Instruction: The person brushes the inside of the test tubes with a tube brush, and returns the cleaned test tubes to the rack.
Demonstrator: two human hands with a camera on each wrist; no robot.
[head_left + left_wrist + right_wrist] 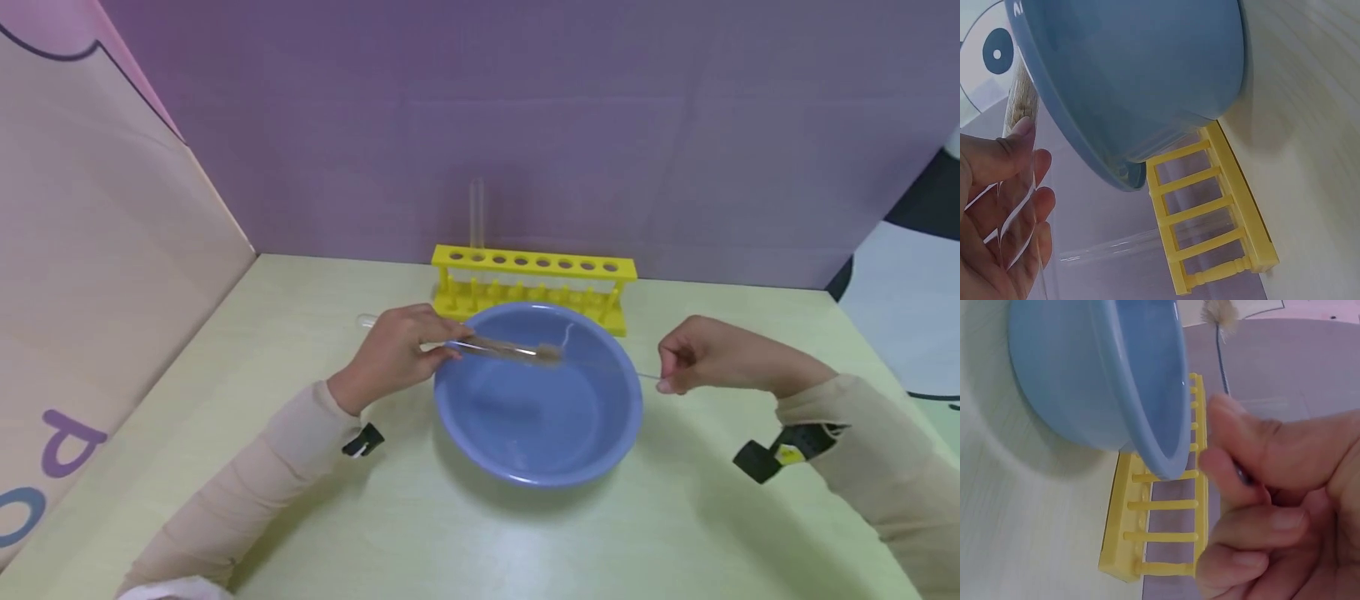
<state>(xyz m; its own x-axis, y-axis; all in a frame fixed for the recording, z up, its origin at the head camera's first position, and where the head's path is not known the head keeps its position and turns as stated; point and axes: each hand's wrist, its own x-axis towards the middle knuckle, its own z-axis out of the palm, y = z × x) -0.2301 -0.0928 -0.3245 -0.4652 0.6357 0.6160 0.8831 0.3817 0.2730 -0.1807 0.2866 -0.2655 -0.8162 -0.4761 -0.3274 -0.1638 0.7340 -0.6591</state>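
Observation:
My left hand [397, 346] holds a clear glass test tube [366, 320] lying almost level over the blue basin [532, 429]. Inside the tube are the brown bristles of a test tube brush [1022, 97], with a paler tuft [550, 355] at the tube's mouth. A thin wire handle [649, 377] runs from the brush to my right hand [693, 357], whose thumb and forefinger pinch its end just beyond the basin's right rim. In the right wrist view the tuft [1220, 314] and the wire show above the fingertips.
Behind the basin stands a yellow test tube rack [540, 263], partly hidden by it. Another clear test tube [477, 208] is upright in a hole near the rack's left end. A purple partition [540, 133] closes off the back of the pale table [480, 550].

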